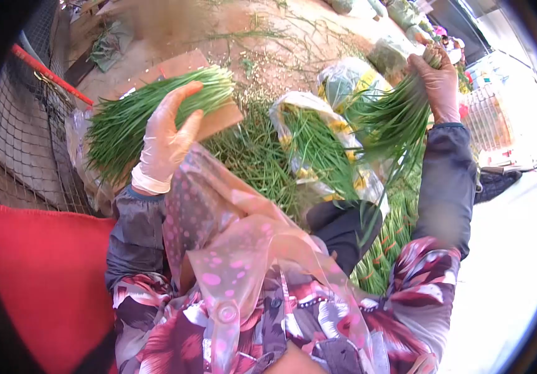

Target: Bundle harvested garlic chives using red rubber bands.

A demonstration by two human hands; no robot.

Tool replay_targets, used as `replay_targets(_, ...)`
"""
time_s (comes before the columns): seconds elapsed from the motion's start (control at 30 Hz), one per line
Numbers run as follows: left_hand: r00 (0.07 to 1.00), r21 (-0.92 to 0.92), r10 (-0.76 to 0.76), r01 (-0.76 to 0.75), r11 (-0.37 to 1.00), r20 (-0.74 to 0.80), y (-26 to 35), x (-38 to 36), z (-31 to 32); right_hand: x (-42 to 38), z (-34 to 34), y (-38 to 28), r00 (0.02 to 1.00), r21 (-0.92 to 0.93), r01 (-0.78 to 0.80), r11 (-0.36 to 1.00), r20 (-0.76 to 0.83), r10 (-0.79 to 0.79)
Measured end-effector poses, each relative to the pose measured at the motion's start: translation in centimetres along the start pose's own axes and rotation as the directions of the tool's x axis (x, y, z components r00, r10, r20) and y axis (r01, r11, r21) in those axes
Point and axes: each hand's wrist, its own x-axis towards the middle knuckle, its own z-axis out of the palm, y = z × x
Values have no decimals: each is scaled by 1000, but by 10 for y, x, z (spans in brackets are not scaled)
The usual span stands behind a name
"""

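Note:
A thick pile of long green chives (122, 118) lies on a cardboard-coloured board (218, 123), its pale stem ends facing right. Over the near side of this pile is my left hand (167, 137) in a thin clear glove, open, with fingers stretched out and the thumb apart. Raised at the upper right, my right hand (438, 82) is closed round the pale ends of a bunch of chives (396, 118). The green leaves of that bunch hang down and to the left, close to an opened plastic bag (286, 103) with more chives inside.
Loose chive scraps (243, 146) cover the ground ahead of my lap. Tied chive bundles (381, 255) lie beside my right leg. Full bags (390, 57) stand at the upper right. A wire mesh (19, 131) and red cloth (44, 268) are on the left.

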Motion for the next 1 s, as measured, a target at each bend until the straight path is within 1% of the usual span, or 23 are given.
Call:
replay_targets(0.03,999,-16,49,-49,999,5,7,8,4,6,8,-20,1000,16,15,1000,-15,-15)
replay_targets(0.1,978,66,207,-208,976,7,29,28,13,28,19,-39,992,29,123,992,32,-124)
replay_targets(0.13,984,2,176,-176,984,-10,42,34,18,36,30,-51,991,116,71,991,102,-83)
replay_targets(0.17,989,-59,145,-147,987,-26,55,40,22,27,62,-84,972,216,141,966,155,-177)
replay_targets(0.2,933,-20,330,-336,942,-147,65,54,27,18,83,-106,938,361,210,909,187,-291)
replay_targets(0.23,831,40,497,-504,863,-251,72,67,29,10,103,-122,893,502,258,826,202,-401)
replay_targets(0.27,861,87,461,-453,887,-215,78,71,27,4,132,-136,884,699,213,683,160,-439)
replay_targets(0.3,825,335,562,-513,790,-60,93,83,7,2,152,-143,879,853,160,496,106,-465)
replay_targets(0.33,795,543,591,-438,716,-138,81,92,4,26,159,-134,730,846,98,524,297,-616)
replay_targets(0.37,748,719,632,-326,614,-201,64,106,1,45,188,-138,606,918,147,368,210,-767)
replay_targets(0.4,699,835,685,-239,495,-206,46,118,-14,46,204,-129,657,956,86,281,158,-738)
replay_targets(0.43,698,845,689,-239,479,-194,38,117,-28,39,220,-121,704,982,32,186,110,-701)
replay_targets(0.5,833,951,552,-146,271,-30,27,109,-50,21,255,-95,864,983,-173,-66,119,-490)
replay_targets(0.53,835,956,550,-143,255,-22,16,107,-51,17,278,-59,888,980,-197,-10,174,-426)
replay_targets(0.57,912,959,410,-142,245,31,0,100,-46,11,302,-18,906,973,-225,49,227,-358)
replay_targets(0.6,964,961,253,-142,238,80,-23,95,-40,-1,328,12,927,928,-335,-163,294,-234)
replay_targets(0.63,977,945,177,-169,281,122,-56,87,-33,-16,351,42,917,837,-398,-376,381,-121)
replay_targets(0.67,981,954,96,-188,232,170,-92,79,-22,-28,369,75,867,820,-462,-338,497,19)
replay_targets(0.7,980,940,-32,-179,291,196,-131,68,-8,-39,387,113,786,789,-530,-310,595,167)
replay_targets(0.77,913,905,-291,-156,396,285,-207,42,17,-54,411,219,648,705,-659,-262,709,280)
replay_targets(0.83,878,865,-412,-5,502,244,-238,30,41,-60,388,252,661,763,-645,-28,576,481)
replay_targets(0.9,899,872,-393,25,489,194,-240,39,45,-51,340,250,731,639,-669,379,472,493)
replay_targets(1.0,897,874,-395,19,485,200,-245,37,48,-37,309,267,805,542,-589,600,328,494)
